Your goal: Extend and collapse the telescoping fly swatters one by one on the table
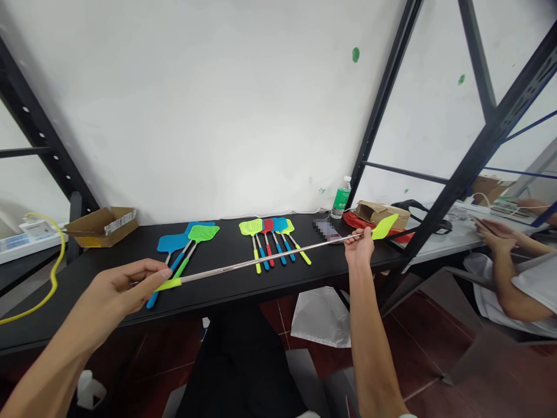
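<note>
A yellow-green fly swatter [243, 264] with a long, extended metal rod is held across my body above the black table. My left hand [119, 293] is closed around its yellow-green handle. Near its head, my right hand [360, 247] grips the other end of the rod. On the table under my left hand lie a blue fly swatter [172, 242] and a green fly swatter [203, 233], with another blue one partly covered. A row of several shorter swatters, among them a red fly swatter [268, 238], lies at the middle of the table.
An open cardboard box [102, 226] and a yellow cable [56, 267] are at the left. A water bottle [342, 198] and a brown carton [383, 212] stand at the back right, by a dark metal post [387, 81]. Another person's hand [498, 232] is far right.
</note>
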A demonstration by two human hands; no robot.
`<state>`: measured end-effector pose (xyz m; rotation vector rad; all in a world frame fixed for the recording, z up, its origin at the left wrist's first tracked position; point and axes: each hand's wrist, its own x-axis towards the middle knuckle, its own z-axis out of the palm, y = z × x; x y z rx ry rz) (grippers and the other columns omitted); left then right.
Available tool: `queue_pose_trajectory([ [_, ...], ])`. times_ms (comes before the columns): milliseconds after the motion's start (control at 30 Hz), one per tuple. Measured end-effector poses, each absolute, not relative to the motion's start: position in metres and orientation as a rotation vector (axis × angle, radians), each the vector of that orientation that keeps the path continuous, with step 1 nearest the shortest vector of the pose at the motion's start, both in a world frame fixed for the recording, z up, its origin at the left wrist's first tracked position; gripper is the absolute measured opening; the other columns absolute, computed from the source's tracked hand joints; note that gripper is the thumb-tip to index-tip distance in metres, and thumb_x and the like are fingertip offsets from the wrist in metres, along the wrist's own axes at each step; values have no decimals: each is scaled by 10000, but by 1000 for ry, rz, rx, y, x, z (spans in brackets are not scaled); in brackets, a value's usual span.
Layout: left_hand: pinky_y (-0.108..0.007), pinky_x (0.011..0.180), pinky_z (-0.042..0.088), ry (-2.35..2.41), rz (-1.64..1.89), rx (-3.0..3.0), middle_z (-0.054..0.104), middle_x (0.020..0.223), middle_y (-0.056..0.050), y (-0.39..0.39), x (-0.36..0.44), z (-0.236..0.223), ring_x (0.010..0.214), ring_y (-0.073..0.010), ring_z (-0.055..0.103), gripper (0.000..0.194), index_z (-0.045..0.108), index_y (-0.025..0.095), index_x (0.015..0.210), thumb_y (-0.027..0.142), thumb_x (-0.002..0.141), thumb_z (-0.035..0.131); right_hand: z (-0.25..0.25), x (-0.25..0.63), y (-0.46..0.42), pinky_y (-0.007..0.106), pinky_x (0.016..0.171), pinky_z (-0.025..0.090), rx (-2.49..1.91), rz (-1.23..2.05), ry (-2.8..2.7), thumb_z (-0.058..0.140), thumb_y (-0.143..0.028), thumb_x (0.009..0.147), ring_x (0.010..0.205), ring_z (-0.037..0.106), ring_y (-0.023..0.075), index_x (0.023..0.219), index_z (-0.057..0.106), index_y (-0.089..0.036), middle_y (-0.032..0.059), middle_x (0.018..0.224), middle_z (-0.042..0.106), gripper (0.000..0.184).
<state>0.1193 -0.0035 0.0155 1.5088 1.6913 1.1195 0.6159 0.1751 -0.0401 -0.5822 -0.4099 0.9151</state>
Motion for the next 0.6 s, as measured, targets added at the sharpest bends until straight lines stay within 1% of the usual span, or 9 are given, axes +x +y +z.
queue_pose_trajectory([
  [100,-240,508,196,1690,1072,1596,375,604,55,-5,139,17,558,-103,279,459,692,208,908,647,774,670,-38,610,174,171,384,337,-558,943,-392,470,-433,1017,388,374,51,673,469,-198,-80,506,362,417],
  [200,-242,505,230,1650,1039,1705,423,629,42,-4,159,16,568,-111,319,431,696,211,885,627,773,683,-35,601,173,174,383,335,-548,959,-427,507,-460,995,386,367,53,667,462,-201,-85,504,344,420],
  [367,-238,485,240,1615,1073,1699,403,588,46,-2,170,14,549,-113,316,402,721,223,857,611,754,701,-31,595,170,175,392,347,-507,970,-483,556,-493,962,399,366,58,670,490,-200,-82,507,340,419],
  [433,-238,485,255,1667,1103,1682,462,595,39,-3,167,16,551,-113,331,405,745,224,871,603,728,723,-29,596,169,175,403,366,-490,1004,-523,583,-493,948,413,384,60,694,527,-198,-77,522,361,393],
  [533,-240,514,318,1769,1219,1627,586,647,15,-5,155,21,579,-122,404,424,771,210,870,586,675,756,-29,604,167,189,412,406,-506,1097,-572,580,-510,939,468,469,81,815,617,-193,-44,596,468,342],
  [600,-246,520,350,1864,1293,1573,613,641,7,-7,141,23,579,-132,438,452,775,199,871,596,657,747,-32,615,164,211,419,445,-554,1160,-581,534,-577,937,547,556,113,932,656,-187,12,723,588,408],
])
